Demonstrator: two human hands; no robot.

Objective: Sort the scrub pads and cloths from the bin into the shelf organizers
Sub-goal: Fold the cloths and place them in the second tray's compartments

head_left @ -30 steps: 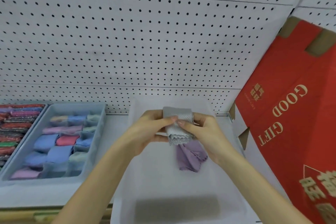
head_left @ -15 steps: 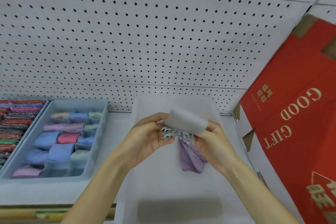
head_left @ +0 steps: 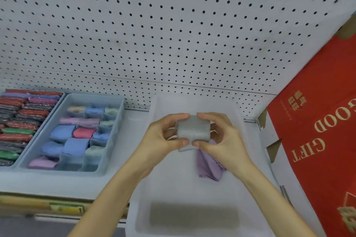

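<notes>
Both hands hold a folded grey textured cloth (head_left: 193, 131) above the translucent white bin (head_left: 173, 194). My left hand (head_left: 163, 136) pinches its left edge between thumb and fingers, and my right hand (head_left: 221, 138) pinches its right edge. A crumpled purple cloth (head_left: 210, 165) lies in the bin just below my right hand. To the left stands a blue divided organizer (head_left: 113, 140) holding folded blue, pink, purple and pale green cloths. At the far left a second organizer (head_left: 21, 119) is packed with rows of red, green and dark scrub pads.
A white pegboard (head_left: 154, 34) forms the back wall of the shelf. A large red cardboard box (head_left: 317, 140) printed "GOOD GIFT" leans at the right, close to the bin. The shelf's front edge carries a yellow label strip (head_left: 65, 208).
The grey cloth has been folded into a compact square between both hands. The hands have shifted slightly, each now pinching one side of the fold.
</notes>
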